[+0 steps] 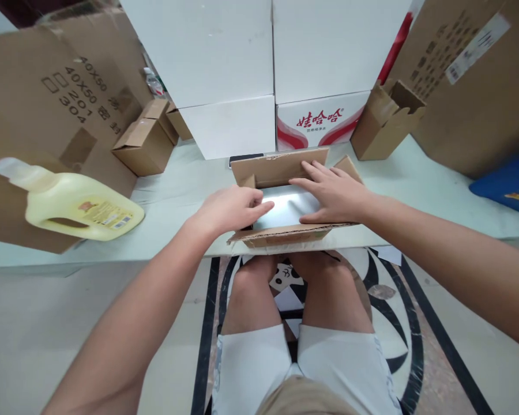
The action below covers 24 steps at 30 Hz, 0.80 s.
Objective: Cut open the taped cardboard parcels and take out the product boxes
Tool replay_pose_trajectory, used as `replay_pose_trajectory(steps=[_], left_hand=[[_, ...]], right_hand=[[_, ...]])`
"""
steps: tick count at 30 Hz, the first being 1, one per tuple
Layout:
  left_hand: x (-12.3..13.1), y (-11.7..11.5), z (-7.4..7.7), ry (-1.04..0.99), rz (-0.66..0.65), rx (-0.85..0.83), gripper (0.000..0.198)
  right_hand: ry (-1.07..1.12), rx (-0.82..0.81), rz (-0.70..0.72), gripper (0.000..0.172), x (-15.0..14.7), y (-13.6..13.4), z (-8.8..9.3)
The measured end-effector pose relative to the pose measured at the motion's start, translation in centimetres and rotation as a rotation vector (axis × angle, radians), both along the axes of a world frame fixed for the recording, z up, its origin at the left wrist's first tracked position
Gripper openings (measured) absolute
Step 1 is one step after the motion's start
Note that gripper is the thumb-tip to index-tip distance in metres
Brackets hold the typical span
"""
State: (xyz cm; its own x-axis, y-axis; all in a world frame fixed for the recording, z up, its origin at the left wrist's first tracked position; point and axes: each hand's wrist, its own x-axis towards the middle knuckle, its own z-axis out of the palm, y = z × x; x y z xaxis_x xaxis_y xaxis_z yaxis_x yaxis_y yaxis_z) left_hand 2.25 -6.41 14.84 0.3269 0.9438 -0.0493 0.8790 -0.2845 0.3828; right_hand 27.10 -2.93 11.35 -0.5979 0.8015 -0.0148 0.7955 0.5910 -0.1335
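A small open cardboard box (281, 166) sits at the near edge of the pale table, its flaps standing out. Inside it lies something shiny and silver (285, 207). My left hand (227, 210) rests on the box's left side with fingers stretched toward the silver surface. My right hand (335, 193) lies flat and spread over the right part of the silver thing, fingertips near the far flap. Neither hand grips anything.
A yellow jug with a white cap (73, 204) lies on its side at the left. Small brown cartons (145, 144) (384, 121), white boxes (229, 124), a red-printed box (320, 121) and large cardboard sheets (471, 80) ring the table (415, 190). A blue item (508, 181) lies far right.
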Motion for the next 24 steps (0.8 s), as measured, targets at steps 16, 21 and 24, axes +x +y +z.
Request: replay_pose_trajectory(steps=[16, 21, 24], left_hand=[[-3.8, -1.8, -2.6, -0.62, 0.216, -0.035, 0.016], [-3.6, -2.2, -2.5, -0.599, 0.241, -0.04, 0.02], [-3.7, -2.3, -1.9, -0.434, 0.29, 0.014, 0.02]], right_hand=[[0.102, -0.176, 0.092, 0.062, -1.5, 4.0, -1.9], [-0.058, -0.102, 0.316, 0.061, -4.3, 3.2, 0.5], [-0.177, -0.015, 0.505, 0.073, -7.7, 2.4, 1.5]])
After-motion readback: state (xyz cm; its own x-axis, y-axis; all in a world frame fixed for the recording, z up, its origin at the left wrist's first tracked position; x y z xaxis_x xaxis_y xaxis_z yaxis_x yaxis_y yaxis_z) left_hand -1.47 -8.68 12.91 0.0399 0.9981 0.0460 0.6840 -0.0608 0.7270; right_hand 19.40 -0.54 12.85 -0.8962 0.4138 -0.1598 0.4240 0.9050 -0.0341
